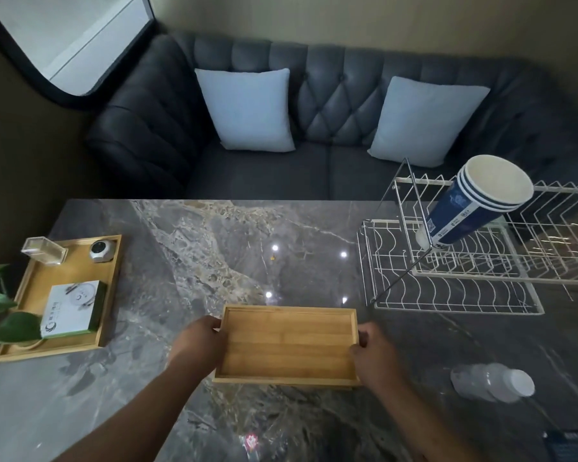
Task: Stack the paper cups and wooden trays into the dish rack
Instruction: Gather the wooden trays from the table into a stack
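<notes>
Wooden tray (287, 345), empty, held level at the near middle of the marble table (181, 261), long side toward the person. Whether its underside touches the table or is just clear of it cannot be told; a second wooden edge seems to show beneath its near right corner, possibly another tray under it. The left hand (199, 340) clasps the left short rim and the right hand (372, 351) the right short rim, fingers curled about the edges with thumbs on top. This two-sided grasp at opposite ends keeps the flat piece balanced and, judging by the task, suits carrying it rightward.

The dish rack (474, 278), white wire with two tiers, stands on the far right of the table, well apart from the tray. A nested stack of blue paper cups (474, 201) already leans in its upper tier, mouths tilted up toward the camera, so the cup portion appears done.

At the left, a larger tray (24, 353) carrying a box and small items lies beside plant leaves (4, 318). A clear plastic bottle (493, 383) lies on its side near the right hand.
</notes>
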A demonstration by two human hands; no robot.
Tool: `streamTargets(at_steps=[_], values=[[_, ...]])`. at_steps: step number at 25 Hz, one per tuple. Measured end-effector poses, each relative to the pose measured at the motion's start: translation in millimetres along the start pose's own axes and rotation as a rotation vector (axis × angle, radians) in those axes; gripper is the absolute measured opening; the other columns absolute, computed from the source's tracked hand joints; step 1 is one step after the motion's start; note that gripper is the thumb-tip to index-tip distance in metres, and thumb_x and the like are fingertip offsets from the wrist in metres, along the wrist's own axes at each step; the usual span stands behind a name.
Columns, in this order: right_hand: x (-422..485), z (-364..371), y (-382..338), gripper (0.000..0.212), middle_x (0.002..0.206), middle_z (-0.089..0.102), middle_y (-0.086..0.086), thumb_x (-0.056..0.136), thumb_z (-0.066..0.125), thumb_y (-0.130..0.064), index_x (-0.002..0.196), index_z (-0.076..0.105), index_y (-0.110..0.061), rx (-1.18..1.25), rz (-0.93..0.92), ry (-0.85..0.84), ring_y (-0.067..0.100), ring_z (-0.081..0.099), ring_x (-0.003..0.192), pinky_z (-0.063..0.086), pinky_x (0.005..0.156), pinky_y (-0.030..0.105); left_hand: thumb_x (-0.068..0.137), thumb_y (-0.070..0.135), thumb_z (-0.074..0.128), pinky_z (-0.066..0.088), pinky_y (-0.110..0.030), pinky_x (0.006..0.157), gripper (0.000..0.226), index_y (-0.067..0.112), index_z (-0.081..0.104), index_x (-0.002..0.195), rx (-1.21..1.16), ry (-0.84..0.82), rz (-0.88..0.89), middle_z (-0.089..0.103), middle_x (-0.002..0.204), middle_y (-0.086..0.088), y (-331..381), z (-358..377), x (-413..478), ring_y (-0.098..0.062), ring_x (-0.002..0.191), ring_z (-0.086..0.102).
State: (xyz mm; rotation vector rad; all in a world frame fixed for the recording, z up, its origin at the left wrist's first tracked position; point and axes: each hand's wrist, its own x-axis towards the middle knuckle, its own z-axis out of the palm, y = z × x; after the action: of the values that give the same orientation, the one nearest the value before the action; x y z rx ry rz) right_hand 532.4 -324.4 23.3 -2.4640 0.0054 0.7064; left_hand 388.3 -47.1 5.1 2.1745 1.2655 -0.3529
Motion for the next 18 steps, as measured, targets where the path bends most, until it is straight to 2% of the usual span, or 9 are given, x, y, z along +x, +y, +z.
streamTargets(at_steps=[4,7,10,12,15,18], values=[[2.4,-1.0,-1.5,0.021,0.099,0.071,0.005,0.084,0.059,-0.013,0.103,0.061,-0.022,-0.055,-0.018,-0.005,0.027,0.065,0.093,0.052,0.081,0.036,0.087,0.031,0.056,0.047,-0.032,0.08,0.035,0.025,0.07,0.119,0.037,0.006,0.003,0.073,0.117,-0.006,1.2,-0.2,3.2,-0.027,0.103,0.067],[2.7,-0.7,-2.7,0.026,0.105,0.071,0.007,0.086,0.057,-0.012,0.111,0.06,-0.021,-0.118,-0.037,-0.02,0.029,0.066,0.097,0.053,0.085,0.037,0.087,0.028,0.057,0.046,-0.032,0.074,0.03,0.021,0.07,0.113,0.039,-0.004,0.023,0.073,0.108,-0.005,-3.4,0.2,3.9,-0.024,0.089,0.063],[5.0,1.4,-2.2,0.032,0.113,0.07,0.008,0.088,0.057,-0.015,0.12,0.057,-0.02,-0.1,-0.02,-0.02,0.03,0.065,0.102,0.051,0.085,0.034,0.088,0.032,0.056,0.042,-0.032,0.072,0.031,0.023,0.067,0.116,-0.009,-0.007,-0.007,0.072,0.107,-0.003,-5.6,3.0,4.9,-0.019,0.082,0.057],[7.7,6.7,-0.8,0.038,0.121,0.067,0.011,0.09,0.057,-0.018,0.129,0.053,-0.015,-0.044,0.051,-0.059,0.032,0.063,0.109,0.048,0.09,0.036,0.088,0.037,0.058,0.044,-0.033,0.073,0.037,0.021,0.064,0.121,-0.144,-0.069,-0.038,0.072,0.111,-0.005,-5.0,9.4,3.8,-0.019,0.084,0.06],[12.8,17.3,-1.2,0.039,0.125,0.063,0.02,0.093,0.054,-0.024,0.126,0.054,-0.003,0.044,0.197,-0.179,0.036,0.059,0.114,0.047,0.097,0.041,0.079,0.044,0.064,0.054,-0.037,0.075,0.045,0.014,0.066,0.113,-0.536,-0.261,-0.135,0.073,0.105,-0.006,-3.8,20.3,0.8,-0.022,0.089,0.068],[11.9,25.4,-2.5,0.039,0.124,0.062,0.022,0.096,0.051,-0.028,0.123,0.054,0.0,0.098,0.239,-0.212,0.036,0.059,0.112,0.046,0.095,0.039,0.087,0.042,0.07,0.06,-0.042,0.077,0.037,0.017,0.065,0.114,-0.729,-0.332,-0.243,0.073,0.105,-0.009,-4.4,30.1,4.3,-0.029,0.094,0.072]])
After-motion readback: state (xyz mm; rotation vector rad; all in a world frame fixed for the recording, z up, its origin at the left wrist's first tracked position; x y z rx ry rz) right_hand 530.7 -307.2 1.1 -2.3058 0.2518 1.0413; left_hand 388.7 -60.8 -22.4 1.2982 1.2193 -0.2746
